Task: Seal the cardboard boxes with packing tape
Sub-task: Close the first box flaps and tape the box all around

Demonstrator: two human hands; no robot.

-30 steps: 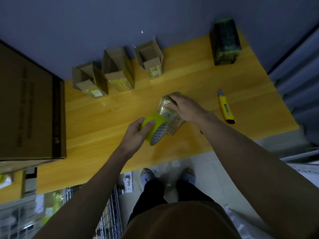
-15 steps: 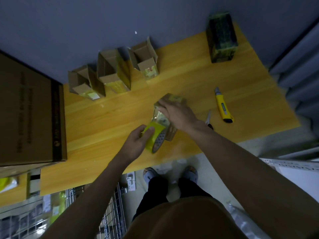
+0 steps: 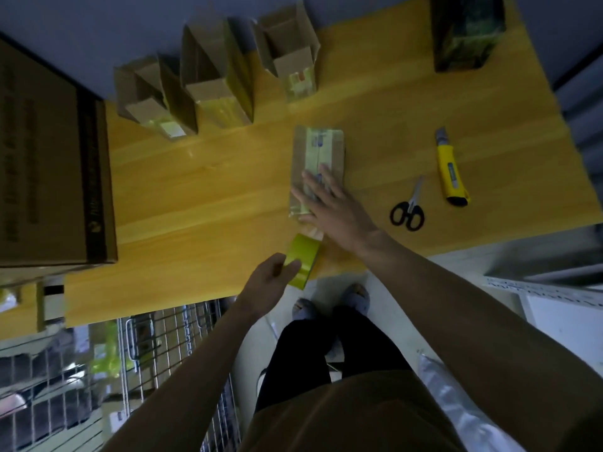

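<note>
A small cardboard box (image 3: 318, 148) lies flat on the wooden table (image 3: 202, 187), with a yellowish tape strip running along its top. My right hand (image 3: 329, 203) presses flat on the box's near end, fingers straight and spread. My left hand (image 3: 270, 282) grips a yellow-green roll of packing tape (image 3: 301, 261) just in front of the box, at the table's near edge. A stretch of tape seems to run from the roll up to the box.
Three open small cardboard boxes (image 3: 215, 76) stand at the back by the wall. Black-handled scissors (image 3: 409, 208) and a yellow utility knife (image 3: 450, 171) lie right of the box. A dark wrapped box (image 3: 466, 31) stands far right, a big carton (image 3: 49, 158) left. A wire cart (image 3: 98, 370) stands below.
The box was laid flat and my right hand went from gripping it to pressing on top. My left hand drew the tape roll back toward the table's near edge. The scissors came into view.
</note>
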